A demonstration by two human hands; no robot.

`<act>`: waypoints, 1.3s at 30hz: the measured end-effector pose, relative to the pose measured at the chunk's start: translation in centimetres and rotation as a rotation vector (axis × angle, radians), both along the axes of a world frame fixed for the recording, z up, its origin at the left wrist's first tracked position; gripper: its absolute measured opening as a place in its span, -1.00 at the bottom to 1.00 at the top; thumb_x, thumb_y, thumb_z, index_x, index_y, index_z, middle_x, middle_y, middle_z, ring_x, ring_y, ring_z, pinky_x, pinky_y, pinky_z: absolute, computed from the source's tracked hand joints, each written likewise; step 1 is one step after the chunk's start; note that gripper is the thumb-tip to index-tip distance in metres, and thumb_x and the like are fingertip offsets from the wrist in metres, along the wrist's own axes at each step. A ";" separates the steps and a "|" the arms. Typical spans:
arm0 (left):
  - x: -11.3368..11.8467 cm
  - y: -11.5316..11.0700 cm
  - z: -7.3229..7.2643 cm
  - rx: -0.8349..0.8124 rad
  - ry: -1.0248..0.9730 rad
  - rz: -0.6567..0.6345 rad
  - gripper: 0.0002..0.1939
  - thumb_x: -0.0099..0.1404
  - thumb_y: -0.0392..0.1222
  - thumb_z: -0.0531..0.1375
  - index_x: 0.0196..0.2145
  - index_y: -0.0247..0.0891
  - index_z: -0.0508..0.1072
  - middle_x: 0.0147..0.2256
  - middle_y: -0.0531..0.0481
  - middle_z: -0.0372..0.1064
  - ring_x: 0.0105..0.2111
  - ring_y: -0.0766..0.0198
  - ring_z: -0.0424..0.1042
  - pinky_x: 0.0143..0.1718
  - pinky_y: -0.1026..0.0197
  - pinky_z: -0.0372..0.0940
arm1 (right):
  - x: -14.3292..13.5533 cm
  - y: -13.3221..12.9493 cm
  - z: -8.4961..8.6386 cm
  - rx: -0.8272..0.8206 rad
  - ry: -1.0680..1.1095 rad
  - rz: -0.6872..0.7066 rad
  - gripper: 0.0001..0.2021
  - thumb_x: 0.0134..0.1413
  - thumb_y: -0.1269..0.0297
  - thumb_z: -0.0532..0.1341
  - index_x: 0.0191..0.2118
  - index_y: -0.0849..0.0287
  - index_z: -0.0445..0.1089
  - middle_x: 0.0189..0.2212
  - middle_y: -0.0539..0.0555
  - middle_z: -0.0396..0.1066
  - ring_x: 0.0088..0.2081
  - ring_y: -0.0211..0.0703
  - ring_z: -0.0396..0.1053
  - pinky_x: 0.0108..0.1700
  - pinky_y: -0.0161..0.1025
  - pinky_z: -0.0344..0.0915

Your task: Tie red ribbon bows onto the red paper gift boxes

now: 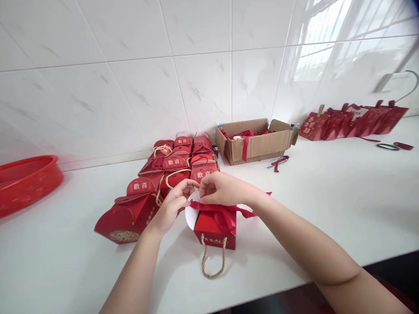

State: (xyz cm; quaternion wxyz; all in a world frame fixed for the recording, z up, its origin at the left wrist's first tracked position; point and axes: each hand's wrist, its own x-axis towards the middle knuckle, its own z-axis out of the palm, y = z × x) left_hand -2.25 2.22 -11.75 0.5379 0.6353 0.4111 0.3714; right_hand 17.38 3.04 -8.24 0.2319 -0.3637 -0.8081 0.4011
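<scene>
A small red gift box (216,239) with a rope handle (212,275) stands in front of me, its white-lined round flap (191,218) turned out to the left. A red ribbon (214,208) lies across the box top and trails off to the right behind my forearm. My left hand (172,205) is closed at the flap, with the thumb at the ribbon's left end. Just beside it, my right hand (222,188) has its fingers pinched together over the ribbon; the fingertips are partly hidden.
Several closed red gift boxes (175,163) stand grouped at the back left. Behind them to the right is a cardboard box (262,150) of red ribbons. A red basin (32,183) sits far left. Folded red bags (353,122), black-handled scissors (388,147) and ribbon scraps (279,162) lie rightward.
</scene>
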 end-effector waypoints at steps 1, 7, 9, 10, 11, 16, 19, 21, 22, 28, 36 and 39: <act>0.0 0.0 0.1 -0.004 0.004 0.004 -0.58 -0.05 -0.34 0.03 -0.17 -0.19 0.31 -0.33 0.05 0.25 -0.35 0.26 0.24 -0.36 0.26 0.14 | 0.0 0.1 0.0 0.000 -0.008 0.005 -0.93 -0.05 0.30 0.22 -0.41 0.17 0.34 -0.42 -0.02 0.41 -0.41 -0.29 0.32 -0.43 -0.35 0.22; 0.2 -0.1 0.4 -0.007 0.045 0.014 -0.70 0.10 -0.26 0.10 -0.15 -0.20 0.33 -0.46 0.08 0.22 -0.39 0.25 0.25 -0.41 0.28 0.13 | -0.2 0.2 0.3 0.029 -0.017 -0.002 -0.90 -0.13 0.43 0.22 -0.40 0.17 0.31 -0.35 -0.01 0.40 -0.33 -0.26 0.33 -0.34 -0.34 0.24; 0.2 -0.1 0.5 0.016 0.064 0.027 -0.74 0.13 -0.25 0.12 -0.17 -0.21 0.34 -0.48 0.09 0.21 -0.42 0.28 0.23 -0.42 0.29 0.12 | -0.3 0.2 0.4 0.033 -0.025 -0.015 -0.90 -0.14 0.44 0.22 -0.42 0.17 0.30 -0.36 -0.02 0.39 -0.33 -0.25 0.33 -0.34 -0.34 0.24; 0.2 -0.1 0.5 0.028 0.068 0.034 -0.75 0.14 -0.25 0.13 -0.17 -0.20 0.35 -0.47 0.09 0.22 -0.43 0.30 0.21 -0.42 0.30 0.12 | -0.4 0.2 0.4 0.031 -0.026 -0.020 -0.90 -0.15 0.45 0.22 -0.43 0.17 0.29 -0.37 -0.02 0.39 -0.33 -0.25 0.32 -0.34 -0.34 0.23; 0.2 -0.2 0.6 0.036 0.071 0.039 -0.76 0.15 -0.25 0.15 -0.18 -0.20 0.36 -0.45 0.08 0.25 -0.43 0.32 0.21 -0.41 0.31 0.12 | -0.4 0.3 0.4 0.025 -0.025 -0.022 -0.90 -0.15 0.45 0.22 -0.44 0.17 0.28 -0.38 -0.02 0.38 -0.33 -0.25 0.32 -0.34 -0.34 0.23; 0.5 -0.6 1.0 -0.014 0.060 0.048 -0.77 0.22 -0.11 0.19 -0.17 -0.18 0.36 -0.38 0.05 0.35 -0.37 0.31 0.26 -0.38 0.33 0.17 | -0.5 0.5 0.3 0.007 -0.007 -0.043 -0.88 -0.17 0.45 0.23 -0.46 0.16 0.26 -0.39 -0.04 0.38 -0.33 -0.25 0.32 -0.35 -0.34 0.23; 0.7 -0.7 1.3 -0.053 0.032 0.054 -0.72 0.21 -0.03 0.21 -0.17 -0.18 0.36 -0.42 0.06 0.34 -0.43 0.33 0.24 -0.43 0.33 0.16 | -0.4 0.5 0.4 0.004 -0.008 -0.062 -0.87 -0.18 0.43 0.24 -0.47 0.16 0.25 -0.40 -0.05 0.37 -0.35 -0.27 0.31 -0.36 -0.35 0.22; 0.7 -0.7 1.4 -0.071 0.021 0.057 -0.69 0.19 -0.01 0.23 -0.15 -0.19 0.36 -0.42 0.06 0.33 -0.45 0.34 0.24 -0.45 0.33 0.16 | -0.3 0.4 0.5 0.000 -0.005 -0.063 -0.86 -0.18 0.43 0.24 -0.47 0.16 0.24 -0.40 -0.05 0.36 -0.35 -0.27 0.31 -0.36 -0.36 0.22; 0.6 -0.6 1.4 -0.077 0.020 0.060 -0.67 0.18 -0.01 0.24 -0.15 -0.19 0.36 -0.42 0.05 0.33 -0.46 0.34 0.24 -0.46 0.34 0.15 | -0.3 0.4 0.6 -0.004 -0.003 -0.065 -0.86 -0.18 0.42 0.25 -0.47 0.16 0.23 -0.40 -0.05 0.36 -0.35 -0.27 0.31 -0.36 -0.36 0.22; 0.2 -0.2 0.9 -0.048 -0.014 0.086 -0.69 0.19 -0.07 0.23 -0.12 -0.17 0.36 -0.53 0.12 0.26 -0.54 0.39 0.19 -0.51 0.36 0.11 | -0.1 0.2 0.8 -0.010 -0.006 -0.051 -0.85 -0.16 0.41 0.24 -0.44 0.16 0.22 -0.38 -0.03 0.35 -0.33 -0.24 0.30 -0.38 -0.34 0.22; 0.7 -0.2 5.5 0.123 -0.135 0.199 -0.81 0.17 -0.21 0.21 -0.22 -0.18 0.41 -0.60 0.15 0.25 -0.62 0.39 0.22 -0.56 0.31 0.17 | 0.7 -0.9 1.4 0.213 0.180 -0.114 -0.93 -0.08 0.42 0.17 -0.43 0.16 0.23 -0.39 -0.04 0.35 -0.36 -0.29 0.29 -0.34 -0.33 0.21; 1.1 -0.6 8.5 0.320 -0.124 0.181 -0.85 0.15 -0.26 0.21 -0.27 -0.24 0.46 -0.55 0.08 0.33 -0.61 0.37 0.25 -0.58 0.29 0.19 | 2.5 -2.2 3.0 0.252 0.180 -0.178 -0.94 -0.01 0.33 0.17 -0.41 0.16 0.26 -0.40 -0.03 0.34 -0.41 -0.31 0.24 -0.37 -0.34 0.19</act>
